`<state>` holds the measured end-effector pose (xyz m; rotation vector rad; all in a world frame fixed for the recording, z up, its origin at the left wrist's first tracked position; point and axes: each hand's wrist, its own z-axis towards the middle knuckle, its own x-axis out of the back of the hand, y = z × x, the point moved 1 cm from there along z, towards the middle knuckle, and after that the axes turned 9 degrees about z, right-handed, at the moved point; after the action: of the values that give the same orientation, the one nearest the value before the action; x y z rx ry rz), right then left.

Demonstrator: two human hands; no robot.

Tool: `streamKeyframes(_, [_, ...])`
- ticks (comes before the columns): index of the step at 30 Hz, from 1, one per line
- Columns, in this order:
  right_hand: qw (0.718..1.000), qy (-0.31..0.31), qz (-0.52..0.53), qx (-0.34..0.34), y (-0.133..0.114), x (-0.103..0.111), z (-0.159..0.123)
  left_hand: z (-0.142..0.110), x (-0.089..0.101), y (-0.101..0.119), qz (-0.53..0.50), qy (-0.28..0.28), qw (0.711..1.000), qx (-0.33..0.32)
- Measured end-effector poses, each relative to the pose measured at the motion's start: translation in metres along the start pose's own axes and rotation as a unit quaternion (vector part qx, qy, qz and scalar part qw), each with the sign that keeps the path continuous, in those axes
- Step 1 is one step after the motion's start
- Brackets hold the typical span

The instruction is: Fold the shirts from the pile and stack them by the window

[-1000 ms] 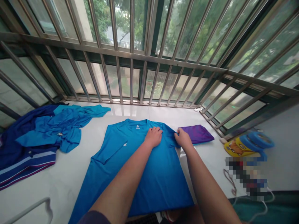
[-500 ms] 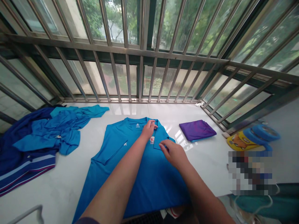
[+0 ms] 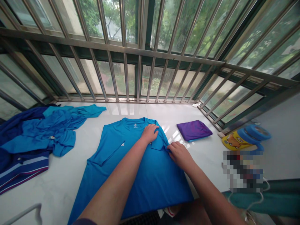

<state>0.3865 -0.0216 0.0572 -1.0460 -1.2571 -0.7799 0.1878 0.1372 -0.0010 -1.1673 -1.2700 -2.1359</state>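
A blue T-shirt lies flat, front down, on a white tiled ledge, with a small logo below its collar. Both sleeves are folded inward. My left hand rests flat on the shirt just right of the collar, beside the folded right-side sleeve. My right hand sits at the shirt's right edge, its fingers closed over the fabric there. My forearms hide much of the shirt's middle.
A heap of blue clothes lies to the left, and a folded purple garment lies to the right. Beyond it are a yellow cartoon item with a blue ring and a pixelated patch. Metal window bars run behind the ledge.
The right-side sleeve now lies folded over the shirt. My right hand has moved from above that sleeve to the shirt's right edge. My left hand has shifted slightly downward.
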Motion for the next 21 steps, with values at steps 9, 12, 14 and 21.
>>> streamKeyframes(9, [0.998,-0.016,-0.042,-0.036,-0.017,0.011,-0.015,0.001,0.009,0.007,0.018,0.018,1.000,0.003])
streamKeyframes(12, [0.998,-0.027,-0.021,-0.055,-0.015,0.006,0.001,-0.019,0.021,0.019,0.052,0.011,0.998,-0.030])
streamKeyframes(14, [0.996,-0.035,0.028,-0.081,-0.010,-0.001,0.009,-0.038,0.027,0.029,0.108,-0.034,0.990,-0.085])
streamKeyframes(21, [0.978,0.062,0.173,-0.094,0.008,-0.011,0.004,-0.069,0.044,0.042,0.270,-0.116,0.938,-0.182])
